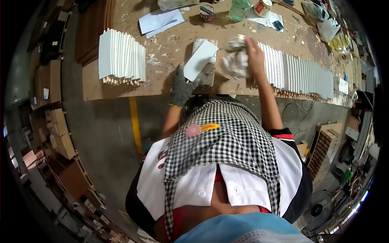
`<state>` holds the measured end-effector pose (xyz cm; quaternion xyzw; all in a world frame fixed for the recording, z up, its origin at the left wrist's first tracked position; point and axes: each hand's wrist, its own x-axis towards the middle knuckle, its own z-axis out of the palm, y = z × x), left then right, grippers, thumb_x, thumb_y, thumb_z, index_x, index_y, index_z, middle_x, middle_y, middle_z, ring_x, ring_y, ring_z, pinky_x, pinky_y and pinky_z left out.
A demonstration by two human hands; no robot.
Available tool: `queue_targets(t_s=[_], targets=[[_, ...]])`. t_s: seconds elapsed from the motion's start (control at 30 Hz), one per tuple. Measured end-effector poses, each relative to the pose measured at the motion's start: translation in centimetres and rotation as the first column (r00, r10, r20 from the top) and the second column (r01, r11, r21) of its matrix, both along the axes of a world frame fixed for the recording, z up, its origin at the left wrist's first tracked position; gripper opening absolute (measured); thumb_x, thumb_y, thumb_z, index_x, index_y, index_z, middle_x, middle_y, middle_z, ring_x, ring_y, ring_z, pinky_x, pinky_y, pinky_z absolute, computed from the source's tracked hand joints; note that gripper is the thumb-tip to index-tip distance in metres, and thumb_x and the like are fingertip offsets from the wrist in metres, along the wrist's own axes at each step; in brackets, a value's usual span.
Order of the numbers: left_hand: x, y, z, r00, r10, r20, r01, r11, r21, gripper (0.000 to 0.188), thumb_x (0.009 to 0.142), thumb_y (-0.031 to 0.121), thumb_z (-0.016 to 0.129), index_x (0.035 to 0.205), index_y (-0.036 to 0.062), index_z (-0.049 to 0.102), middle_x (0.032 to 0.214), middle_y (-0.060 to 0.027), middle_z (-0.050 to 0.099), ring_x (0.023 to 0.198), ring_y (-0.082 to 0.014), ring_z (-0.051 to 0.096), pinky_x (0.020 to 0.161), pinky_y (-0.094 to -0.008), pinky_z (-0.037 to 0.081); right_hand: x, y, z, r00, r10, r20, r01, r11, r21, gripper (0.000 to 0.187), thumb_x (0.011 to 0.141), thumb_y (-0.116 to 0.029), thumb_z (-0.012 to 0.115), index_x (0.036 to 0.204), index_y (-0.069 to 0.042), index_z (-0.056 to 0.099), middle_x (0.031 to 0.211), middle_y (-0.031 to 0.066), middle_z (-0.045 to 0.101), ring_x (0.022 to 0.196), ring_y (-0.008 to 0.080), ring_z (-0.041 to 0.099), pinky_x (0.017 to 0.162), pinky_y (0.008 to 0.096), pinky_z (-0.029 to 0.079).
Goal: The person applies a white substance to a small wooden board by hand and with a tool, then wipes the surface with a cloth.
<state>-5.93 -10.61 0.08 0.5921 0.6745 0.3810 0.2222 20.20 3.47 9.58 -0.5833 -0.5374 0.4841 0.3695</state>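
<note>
My left hand (183, 87), in a dark grey glove, grips the near end of a white rectangular panel (201, 58). The panel lies slanted over a paint-smeared block (209, 72) close to the table's front edge. To the right, my bare right hand (255, 58) is closed on a crumpled white cloth (236, 62), blurred by motion and apart from the panel. A row of similar white panels (121, 56) stands on edge at the left, with pale wooden pegs along its lower side. Another long row of panels (300, 73) stands to the right of my right hand.
On the paint-spotted worktable (162, 87), white paper sheets (161, 21), a small can (206, 13), a green plastic bottle (240, 10) and another can (262, 7) sit at the back. Plastic bags (327, 26) lie far right. Cardboard boxes (49, 83) stand left, a fan (317, 208) lower right.
</note>
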Motion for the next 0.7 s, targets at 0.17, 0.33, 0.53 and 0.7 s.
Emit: queue_targets(t_s=[0.17, 0.33, 0.53, 0.7], targets=[[2.8, 0.6, -2.7, 0.540, 0.104, 0.835, -0.030, 0.994, -0.104, 0.085, 0.082, 0.009, 0.076, 0.152, 0.0014, 0.028, 0.141, -0.0198, 0.050, 0.128, -0.0301, 0.052, 0.103, -0.0405, 0.048, -10.1, -4.9, -5.9, 0.467, 0.263, 0.844, -0.849, 0.400, 0.345, 0.049, 0.100, -0.054, 0.049, 0.136, -0.023, 0.060, 0.145, 0.0069, 0.055, 0.142, 0.0251, 0.043, 0.114, 0.0550, 0.032], [3.2, -0.3, -1.2, 0.860, 0.149, 0.488, -0.109, 0.988, -0.109, 0.103, 0.077, 0.020, 0.085, 0.155, -0.0017, 0.022, 0.139, -0.0231, 0.053, 0.125, -0.0326, 0.055, 0.102, -0.0434, 0.048, -7.8, 3.6, -9.2, 0.552, 0.271, 0.789, -0.625, 0.760, 0.176, 0.044, 0.100, -0.048, 0.052, 0.133, -0.022, 0.062, 0.137, 0.0117, 0.059, 0.122, 0.0297, 0.059, 0.100, 0.0524, 0.046], [2.4, -1.0, -2.2, 0.857, 0.109, 0.504, -0.116, 0.993, -0.018, 0.094, 0.077, 0.019, 0.085, 0.151, -0.0017, 0.030, 0.139, -0.0222, 0.050, 0.124, -0.0322, 0.055, 0.101, -0.0415, 0.048, -5.9, 7.3, -6.0, 0.754, 0.119, 0.646, -0.388, 0.874, 0.292, 0.031, 0.097, -0.030, 0.062, 0.114, -0.004, 0.067, 0.108, 0.0233, 0.066, 0.093, 0.0419, 0.065, 0.080, 0.0476, 0.053], [1.7, -1.9, -5.1, 0.759, 0.153, 0.633, -0.058, 0.984, -0.169, 0.077, 0.080, 0.014, 0.082, 0.143, 0.0006, 0.040, 0.138, -0.0191, 0.052, 0.124, -0.0274, 0.054, 0.102, -0.0399, 0.047, -8.9, -6.2, -5.2, 0.494, 0.499, 0.712, -0.869, 0.304, 0.391, 0.053, 0.083, -0.015, 0.071, 0.134, -0.023, 0.062, 0.150, 0.0081, 0.049, 0.146, 0.0255, 0.037, 0.118, 0.0529, 0.034]])
